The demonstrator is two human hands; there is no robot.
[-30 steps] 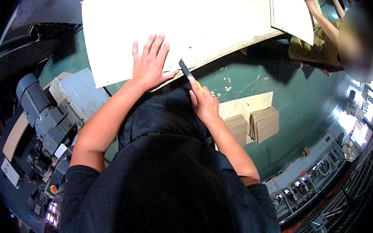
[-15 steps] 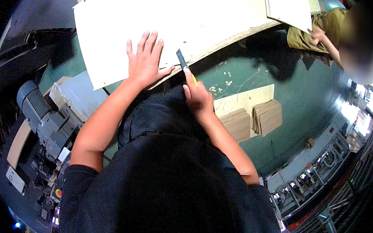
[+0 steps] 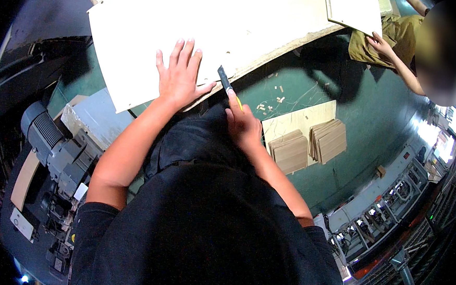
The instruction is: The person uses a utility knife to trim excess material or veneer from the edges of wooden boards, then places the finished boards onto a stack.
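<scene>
While the left hand stays spread flat on the big pale board, the right hand, fist closed round a dark-bladed knife, has slid along the board's near edge. So the trimming looks to be moving along, with shavings littering the green floor.

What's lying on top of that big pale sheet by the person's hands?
The left hand lies flat, fingers spread, on the big pale sheet. At its near edge the right hand holds a dark-bladed knife. What lies beneath the sheet is covered.
</scene>
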